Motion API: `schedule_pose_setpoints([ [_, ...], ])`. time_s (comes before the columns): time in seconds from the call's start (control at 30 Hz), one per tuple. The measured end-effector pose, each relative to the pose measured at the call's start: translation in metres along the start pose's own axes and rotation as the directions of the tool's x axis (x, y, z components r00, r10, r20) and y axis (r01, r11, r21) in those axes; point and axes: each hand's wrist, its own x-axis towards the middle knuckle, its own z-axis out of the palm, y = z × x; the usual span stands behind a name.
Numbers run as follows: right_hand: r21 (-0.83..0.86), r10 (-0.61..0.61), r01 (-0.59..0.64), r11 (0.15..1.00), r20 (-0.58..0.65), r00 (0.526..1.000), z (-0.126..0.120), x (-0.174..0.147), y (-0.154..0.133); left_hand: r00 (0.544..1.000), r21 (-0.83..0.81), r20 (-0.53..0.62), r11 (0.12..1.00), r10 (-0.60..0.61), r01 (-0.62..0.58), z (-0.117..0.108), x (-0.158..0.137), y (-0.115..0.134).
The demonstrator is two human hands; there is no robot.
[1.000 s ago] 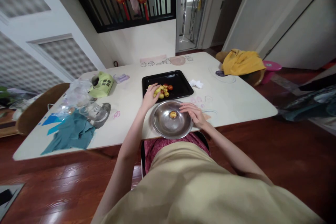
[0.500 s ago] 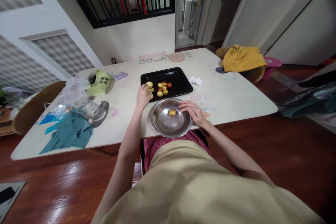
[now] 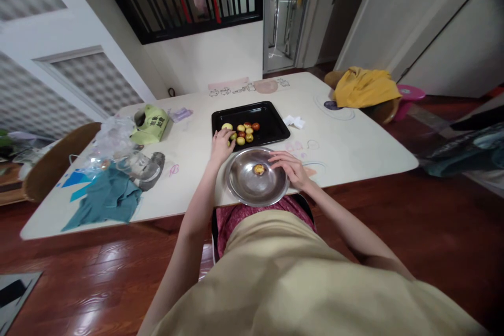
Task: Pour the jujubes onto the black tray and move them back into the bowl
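My left hand [image 3: 223, 145] reaches over the near left part of a black baking tray [image 3: 270, 115]. Its fingers are spread and curved down against a group of jujubes [image 3: 240, 140], some green-yellow and some red-brown; a few are partly covered by the fingers. A larger pale green one [image 3: 227, 126] lies just beyond the fingertips. In front of me stands a shiny metal bowl [image 3: 255, 191] with a single browned yellow jujube [image 3: 259, 169] in it. My right hand [image 3: 293, 170] lies over the bowl's right rim, fingers stretched out and holding nothing.
A crumpled white tissue [image 3: 294, 122] lies right of the tray. On the white table's left side are a green bag [image 3: 151, 123], clear plastic [image 3: 114, 136] and a teal cloth [image 3: 106, 197]. Yellow cloth [image 3: 366, 88] drapes a chair at the right.
My left hand has moved slightly right across the tray, and the jujubes by its fingers have shifted right and closer to the others. My right hand stays on the bowl's rim.
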Motion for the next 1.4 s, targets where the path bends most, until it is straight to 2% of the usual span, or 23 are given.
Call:
schedule_pose_setpoints([
  [0.27,0.005,-0.027,0.027,1.000,-0.014,1.000,0.001,-0.001,0.001,0.997,0.096,0.062,0.995,-0.039,0.033,0.004,0.010,0.004],
  [0.53,0.014,-0.003,0.003,1.000,-0.006,1.000,0.000,-0.001,0.001,0.999,0.083,0.042,0.996,-0.022,0.019,0.008,0.018,-0.005],
  [0.7,0.009,-0.003,0.003,1.000,0.005,1.000,-0.001,0.000,0.001,1.000,0.052,0.012,0.998,-0.018,0.018,0.002,0.015,-0.002],
  [0.83,0.009,0.004,-0.004,1.000,0.000,1.000,0.000,0.001,0.001,0.998,0.005,-0.049,0.999,-0.041,0.041,-0.016,0.010,0.013],
  [0.93,0.013,-0.005,0.006,1.000,-0.006,1.000,0.001,0.000,0.001,0.989,-0.098,-0.143,0.995,-0.026,0.012,-0.036,-0.004,0.037],
  [1.0,0.010,-0.003,0.003,1.000,-0.004,1.000,0.001,0.000,0.002,0.988,-0.176,-0.153,0.984,0.008,-0.035,-0.051,-0.019,0.057],
  [1.1,0.003,0.007,-0.007,1.000,0.003,1.000,0.000,0.000,0.001,0.988,-0.222,0.011,0.964,0.156,-0.149,-0.068,-0.043,0.083],
  [1.2,0.002,0.004,-0.004,1.000,0.007,1.000,0.000,0.001,0.001,0.940,-0.182,0.220,0.958,0.259,-0.222,-0.073,-0.060,0.094],
  [1.27,-0.003,0.004,-0.004,1.000,0.006,1.000,0.000,0.002,0.000,0.917,-0.137,0.290,0.960,0.273,-0.242,-0.070,-0.066,0.094],
  [1.4,-0.003,-0.010,0.010,1.000,0.003,1.000,0.000,0.002,0.000,0.898,-0.071,0.355,0.966,0.258,-0.250,-0.059,-0.070,0.088],
])
